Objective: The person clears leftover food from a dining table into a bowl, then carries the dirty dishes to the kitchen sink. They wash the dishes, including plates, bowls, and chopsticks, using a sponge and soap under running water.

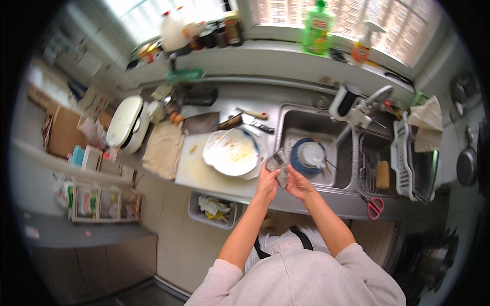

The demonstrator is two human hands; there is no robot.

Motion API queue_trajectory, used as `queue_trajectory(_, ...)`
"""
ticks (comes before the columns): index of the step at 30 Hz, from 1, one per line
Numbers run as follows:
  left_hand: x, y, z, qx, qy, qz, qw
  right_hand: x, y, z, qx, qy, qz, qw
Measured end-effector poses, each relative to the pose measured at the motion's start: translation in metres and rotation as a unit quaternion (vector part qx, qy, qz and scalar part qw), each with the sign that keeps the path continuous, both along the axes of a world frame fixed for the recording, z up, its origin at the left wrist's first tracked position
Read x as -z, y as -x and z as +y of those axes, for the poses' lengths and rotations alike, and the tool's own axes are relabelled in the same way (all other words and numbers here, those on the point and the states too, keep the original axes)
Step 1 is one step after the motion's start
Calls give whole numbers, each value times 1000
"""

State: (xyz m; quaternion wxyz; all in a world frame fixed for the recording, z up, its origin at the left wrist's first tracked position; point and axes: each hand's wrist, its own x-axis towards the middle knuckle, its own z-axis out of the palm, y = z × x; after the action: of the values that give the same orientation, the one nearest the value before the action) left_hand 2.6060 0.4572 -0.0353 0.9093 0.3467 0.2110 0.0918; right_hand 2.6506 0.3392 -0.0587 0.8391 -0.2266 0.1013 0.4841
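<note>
My left hand (267, 183) and my right hand (298, 183) hold a small grey, partly see-through packet (279, 166) between them, over the front edge of the counter by the sink. What the packet contains cannot be told. Left of it, stacked white dishes (235, 153) with food scraps stand on a pale cutting board (195, 168). Behind them lie a cleaver (203, 123), a black-handled knife (262, 126) and a peeler-like tool with a pale handle (254, 114). In the large sink basin (344, 164) sit a blue bowl (296, 153) and a smaller white bowl (312, 153).
Red-handled scissors (375, 208) lie at the counter's front right edge. The small basin holds a wire rack and a tan sponge (382, 174); a white dish rack (402, 160) stands beyond. Two eggs (176, 117) and a beige cloth (162, 151) are at left. A waste bin (195, 216) stands below.
</note>
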Motion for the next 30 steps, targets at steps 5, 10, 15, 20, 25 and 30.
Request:
queue_trajectory(5, -4, -96, -91, 99, 86, 41, 990, 5, -71, -97, 177, 118, -62, 975)
queue_trajectory(10, 24, -161, -148, 176, 71, 117, 975, 22, -140, -160, 246, 38, 48, 967)
queue_trajectory(15, 50, -200, -167, 155, -33, 132, 979, 30, -169, -156, 179, 77, -60, 979)
queue_trajectory(20, 22, -208, -199, 156, -256, 155, 941, 20, -179, -133, 226, 230, -76, 943)
queue_trajectory(25, 137, -205, -177, 1, -743, -28, 669, 33, -179, -122, 230, 206, -80, 948)
queue_trajectory(30, 91, -215, -173, 131, -210, 78, 966, 32, -178, -115, 290, 191, -76, 935)
